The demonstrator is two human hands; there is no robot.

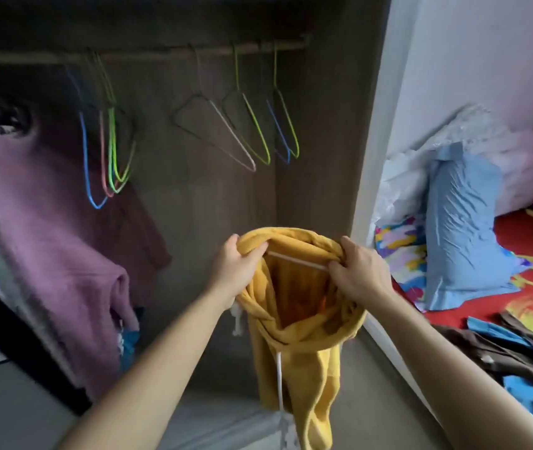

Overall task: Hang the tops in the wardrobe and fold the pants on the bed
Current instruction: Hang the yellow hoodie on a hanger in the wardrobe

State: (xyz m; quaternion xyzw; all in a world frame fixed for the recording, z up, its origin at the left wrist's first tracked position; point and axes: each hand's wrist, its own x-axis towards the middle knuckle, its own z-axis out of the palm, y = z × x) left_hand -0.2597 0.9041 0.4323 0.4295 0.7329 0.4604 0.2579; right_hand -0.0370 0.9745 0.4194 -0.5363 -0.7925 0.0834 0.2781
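Observation:
I hold a yellow hooded top [297,345] in front of the open wardrobe [219,203]. My left hand [237,264] grips the left side of its opening. My right hand [357,271] grips the right side together with a thin white hanger bar [297,262] that spans the opening between my hands. The top hangs down below my hands, a white drawstring dangling. Dark and blue clothes [512,358] lie heaped on the bed [518,306] at the lower right.
Several empty wire hangers [258,131] in green, blue and pink hang from the wardrobe rail [148,53]. A purple sweater [51,241] hangs at the left. A blue pillow [463,228] and white bedding lie on the red patterned sheet. The wardrobe's white side panel [372,177] stands between.

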